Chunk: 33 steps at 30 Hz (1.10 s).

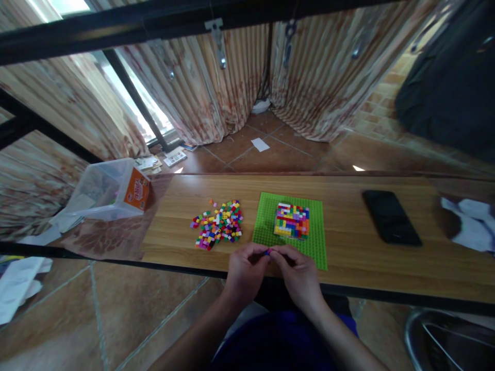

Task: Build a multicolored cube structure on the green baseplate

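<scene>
Evidently, left grip (246, 269) and right grip (300, 272) pinch tiny building bricks (267, 252): presumably light, rigid, best held by opposite sides.

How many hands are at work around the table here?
2: the left hand and the right hand, fingertips nearly meeting around tiny pieces by the green board's near edge. No others show.

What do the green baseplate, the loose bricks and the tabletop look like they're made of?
The green baseplate looks like moulded plastic, given its even colour and studded grid. The loose bricks seem to be plastic too, in solid bright colours. The tabletop shows smooth wood grain with a slight sheen; it could be wood or laminate.
</scene>
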{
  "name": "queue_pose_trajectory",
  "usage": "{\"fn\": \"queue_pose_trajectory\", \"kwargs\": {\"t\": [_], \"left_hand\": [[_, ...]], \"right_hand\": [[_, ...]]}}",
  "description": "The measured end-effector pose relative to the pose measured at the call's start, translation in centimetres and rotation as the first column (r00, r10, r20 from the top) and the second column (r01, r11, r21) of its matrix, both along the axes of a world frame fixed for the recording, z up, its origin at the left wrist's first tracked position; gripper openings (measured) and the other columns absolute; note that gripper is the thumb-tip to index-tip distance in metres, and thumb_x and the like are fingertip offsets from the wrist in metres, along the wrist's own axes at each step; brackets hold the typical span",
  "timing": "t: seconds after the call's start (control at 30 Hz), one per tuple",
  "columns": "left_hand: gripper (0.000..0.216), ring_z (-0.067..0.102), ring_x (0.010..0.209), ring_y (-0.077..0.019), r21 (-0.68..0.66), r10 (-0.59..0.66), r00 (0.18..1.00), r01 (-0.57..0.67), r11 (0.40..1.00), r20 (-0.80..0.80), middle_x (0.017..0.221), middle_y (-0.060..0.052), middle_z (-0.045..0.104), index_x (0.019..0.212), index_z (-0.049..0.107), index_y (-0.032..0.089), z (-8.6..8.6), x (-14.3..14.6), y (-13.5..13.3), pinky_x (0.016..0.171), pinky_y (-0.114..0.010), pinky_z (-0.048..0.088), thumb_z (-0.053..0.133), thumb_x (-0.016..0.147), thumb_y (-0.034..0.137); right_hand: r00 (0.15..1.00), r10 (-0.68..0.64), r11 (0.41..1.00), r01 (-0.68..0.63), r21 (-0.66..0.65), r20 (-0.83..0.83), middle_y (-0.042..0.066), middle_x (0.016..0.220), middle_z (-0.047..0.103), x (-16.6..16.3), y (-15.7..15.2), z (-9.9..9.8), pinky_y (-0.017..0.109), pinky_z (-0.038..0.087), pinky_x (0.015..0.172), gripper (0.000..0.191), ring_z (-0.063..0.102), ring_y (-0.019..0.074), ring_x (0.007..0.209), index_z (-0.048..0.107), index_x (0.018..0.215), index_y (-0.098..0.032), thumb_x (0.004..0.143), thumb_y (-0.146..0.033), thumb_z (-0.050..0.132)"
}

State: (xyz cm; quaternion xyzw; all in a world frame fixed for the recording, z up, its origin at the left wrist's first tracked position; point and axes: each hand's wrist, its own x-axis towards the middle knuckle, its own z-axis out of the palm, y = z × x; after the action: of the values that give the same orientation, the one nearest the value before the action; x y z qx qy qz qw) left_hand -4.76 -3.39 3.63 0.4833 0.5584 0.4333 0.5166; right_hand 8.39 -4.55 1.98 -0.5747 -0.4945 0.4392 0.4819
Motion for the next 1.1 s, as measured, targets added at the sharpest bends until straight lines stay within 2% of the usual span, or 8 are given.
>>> {"fn": "queue_pose_trajectory", "kwargs": {"t": [0.13,0.4,0.57,0.67,0.8,0.97,1.1], "left_hand": [[0.006,0.068,0.075,-0.0179,-0.037,0.027,0.999,-0.028,0.999,-0.033,0.078,-0.005,0.074,0.078,0.074,0.016,0.0,0.8,-0.1,0.072,-0.029,0.056,0.071,0.074,0.020],[0.007,0.068,0.071,-0.0172,-0.103,0.030,0.999,-0.029,0.994,0.009,0.075,-0.005,0.074,0.077,0.072,0.016,-0.4,2.0,-0.1,0.071,-0.029,0.056,0.071,0.073,0.022],[0.010,0.068,0.075,-0.0163,0.034,0.061,0.995,-0.059,0.998,-0.082,0.080,-0.004,0.074,0.083,0.071,0.016,-1.0,1.5,0.9,0.073,-0.028,0.055,0.067,0.074,0.018],[0.012,0.068,0.077,-0.0156,0.147,0.103,0.979,-0.077,0.986,-0.176,0.083,-0.003,0.073,0.088,0.070,0.017,-1.7,-0.1,1.5,0.075,-0.027,0.055,0.064,0.078,0.017],[0.014,0.068,0.077,-0.0151,0.228,0.152,0.943,-0.085,0.970,-0.297,0.088,-0.003,0.072,0.095,0.069,0.018,-2.4,-3.0,1.0,0.075,-0.027,0.054,0.062,0.083,0.020],[0.019,0.068,0.079,-0.0159,0.228,0.185,0.889,-0.094,0.969,-0.419,0.093,-0.005,0.072,0.101,0.068,0.017,-2.4,-5.5,-0.7,0.074,-0.028,0.054,0.059,0.086,0.021],[0.019,0.066,0.072,-0.0155,0.172,0.222,0.869,-0.160,0.972,-0.443,0.087,-0.004,0.072,0.102,0.068,0.017,-2.1,-6.6,-1.3,0.070,-0.028,0.053,0.058,0.086,0.022]], "right_hand": [[0.996,-0.024,0.999,0.021,0.037,0.088,0.003,0.084,0.072,0.3,-0.4,-0.3,0.029,0.051,0.071,0.018,0.067,0.0172,0.081,0.076,0.086,-0.024,0.088,-0.037,0.064],[0.973,-0.059,0.994,0.036,0.107,0.222,0.003,0.088,0.073,1.0,-0.6,0.1,0.029,0.053,0.073,0.017,0.069,0.0174,0.083,0.074,0.089,-0.024,0.091,-0.035,0.061],[0.931,-0.088,0.983,0.024,0.180,0.356,0.004,0.091,0.073,1.7,-0.4,-0.6,0.029,0.054,0.074,0.018,0.069,0.0175,0.084,0.073,0.093,-0.022,0.093,-0.034,0.059],[0.883,-0.069,0.973,-0.044,0.227,0.464,0.004,0.090,0.072,1.5,-0.1,-1.1,0.029,0.054,0.074,0.018,0.068,0.0168,0.082,0.072,0.094,-0.021,0.095,-0.032,0.057],[0.797,0.007,0.936,-0.217,0.277,0.603,0.004,0.089,0.071,-0.7,1.0,-1.7,0.029,0.051,0.076,0.019,0.066,0.0168,0.082,0.070,0.091,-0.022,0.097,-0.026,0.052],[0.668,0.057,0.891,-0.370,0.264,0.742,0.006,0.083,0.068,-4.3,3.5,-2.4,0.030,0.048,0.074,0.021,0.062,0.0186,0.081,0.068,0.086,-0.020,0.097,-0.020,0.050],[0.664,0.062,0.871,-0.400,0.284,0.745,0.007,0.086,0.069,-5.3,5.1,-2.9,0.031,0.048,0.077,0.017,0.062,0.0196,0.083,0.067,0.093,-0.019,0.096,-0.018,0.050]]}}
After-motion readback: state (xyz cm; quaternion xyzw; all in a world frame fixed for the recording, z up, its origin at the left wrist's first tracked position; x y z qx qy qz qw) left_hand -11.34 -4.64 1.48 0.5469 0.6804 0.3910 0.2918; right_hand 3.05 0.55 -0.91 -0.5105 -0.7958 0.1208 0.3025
